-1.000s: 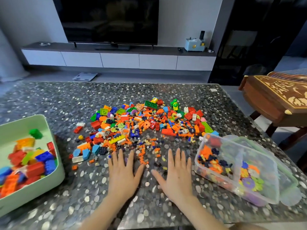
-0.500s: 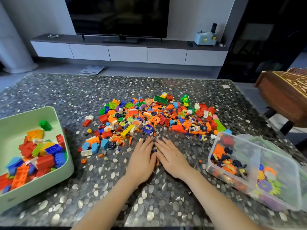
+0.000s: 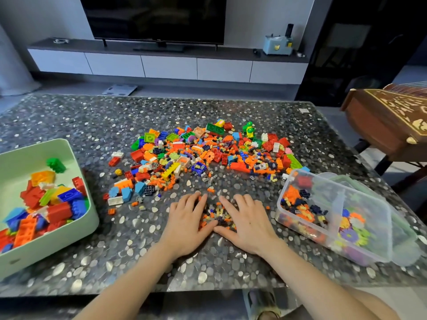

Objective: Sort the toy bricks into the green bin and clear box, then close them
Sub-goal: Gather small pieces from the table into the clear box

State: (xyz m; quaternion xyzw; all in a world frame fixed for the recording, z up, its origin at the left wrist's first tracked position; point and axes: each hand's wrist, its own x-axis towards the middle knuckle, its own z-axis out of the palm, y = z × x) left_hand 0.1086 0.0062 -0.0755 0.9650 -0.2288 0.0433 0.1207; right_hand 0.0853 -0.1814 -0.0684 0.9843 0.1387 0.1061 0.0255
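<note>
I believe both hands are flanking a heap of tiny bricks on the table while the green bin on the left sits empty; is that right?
Not quite: in the head view the green bin holds many large bricks. The left hand and right hand do flank the tiny bricks.

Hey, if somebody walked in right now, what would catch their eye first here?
The bright sprawl of toy bricks across the middle of the speckled table. Nearer the front edge, the left hand and right hand rest on it, framing a small heap of tiny pieces. A green bin holding big bricks sits at the left, a clear box of small ones at the right.
</note>
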